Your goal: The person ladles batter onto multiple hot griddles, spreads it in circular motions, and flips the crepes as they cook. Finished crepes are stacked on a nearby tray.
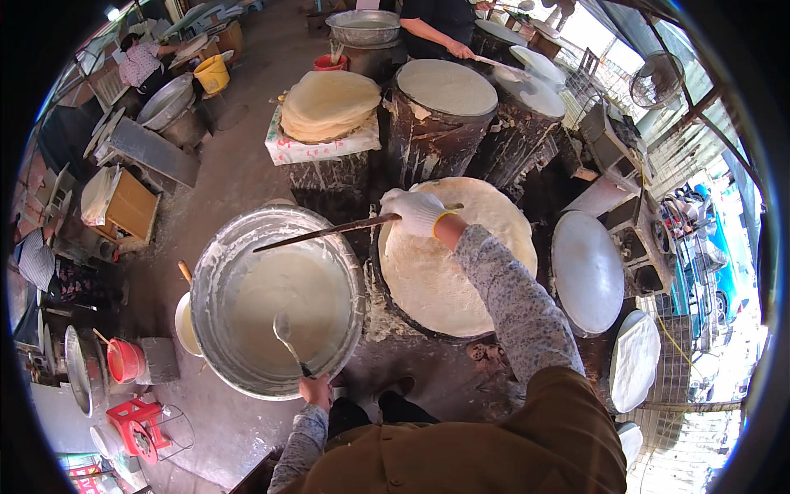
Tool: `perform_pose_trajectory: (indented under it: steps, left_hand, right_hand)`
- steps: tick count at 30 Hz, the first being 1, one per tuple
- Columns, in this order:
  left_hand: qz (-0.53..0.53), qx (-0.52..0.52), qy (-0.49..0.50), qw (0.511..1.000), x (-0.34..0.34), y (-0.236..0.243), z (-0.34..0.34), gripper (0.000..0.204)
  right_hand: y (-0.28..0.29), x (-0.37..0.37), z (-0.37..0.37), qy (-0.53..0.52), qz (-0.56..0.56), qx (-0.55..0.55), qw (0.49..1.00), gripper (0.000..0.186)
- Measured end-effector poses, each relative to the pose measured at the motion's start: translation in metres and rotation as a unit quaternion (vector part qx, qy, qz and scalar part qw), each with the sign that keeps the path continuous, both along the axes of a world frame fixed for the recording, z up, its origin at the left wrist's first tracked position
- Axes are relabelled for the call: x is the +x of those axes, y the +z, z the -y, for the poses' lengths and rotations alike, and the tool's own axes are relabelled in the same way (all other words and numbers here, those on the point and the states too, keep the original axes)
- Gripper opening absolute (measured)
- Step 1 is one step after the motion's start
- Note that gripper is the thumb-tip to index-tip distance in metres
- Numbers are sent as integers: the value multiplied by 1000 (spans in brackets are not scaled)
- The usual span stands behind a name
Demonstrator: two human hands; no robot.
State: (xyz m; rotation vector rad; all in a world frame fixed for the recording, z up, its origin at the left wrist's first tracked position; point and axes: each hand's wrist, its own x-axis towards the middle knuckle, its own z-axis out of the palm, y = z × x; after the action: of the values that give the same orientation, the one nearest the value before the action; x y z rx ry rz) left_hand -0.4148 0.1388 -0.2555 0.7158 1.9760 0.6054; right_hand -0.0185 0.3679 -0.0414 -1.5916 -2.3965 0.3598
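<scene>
My right hand (415, 212), in a white knit glove with a yellow cuff, is closed around a long dark wooden stick (321, 234). The stick slants over the far part of a round griddle spread with a pale flatbread (461, 272); its thin end reaches left above a large metal basin (216, 339). Pale, runny batter (288, 300) lies in the basin. My bare left hand (315, 389) grips the dark handle of a batter-coated ladle (282, 328) at the basin's near rim. The ladle's head is over the batter; whether it touches is unclear.
A stack of flatbreads (329, 103) stands beyond the basin, beside another batter-covered griddle (447, 87). A co-worker's arm (440, 37) works at the far griddles. Round lids (587, 272) lean at right. At left are a yellow bucket (212, 74), a red bucket (125, 361) and other people.
</scene>
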Motion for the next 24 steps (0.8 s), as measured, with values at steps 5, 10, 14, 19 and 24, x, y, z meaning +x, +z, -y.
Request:
perform_pose_trajectory:
  steps: [5, 10, 14, 19, 24]
  left_hand:
    - [-3, -29, -17, 999, 13, 40, -4, 25]
    - [4, 1, -11, 1000, 5, 16, 0, 28]
    - [8, -24, -23, 999, 16, 49, -4, 25]
    - [18, -2, -2, 1000, 14, 53, -5, 24]
    - [186, -109, -51, 975, -28, 14, -20, 22]
  right_hand:
    - [-1, 4, -1, 1, 24, 7, 1000, 32]
    - [17, -4, -9, -17, 139, -81, 987, 20]
    - [16, 10, -2, -1, 99, -41, 994, 13]
    - [60, 34, 32, -46, 29, -64, 997, 15]
    - [131, 79, 125, -107, -7, 38, 993, 17]
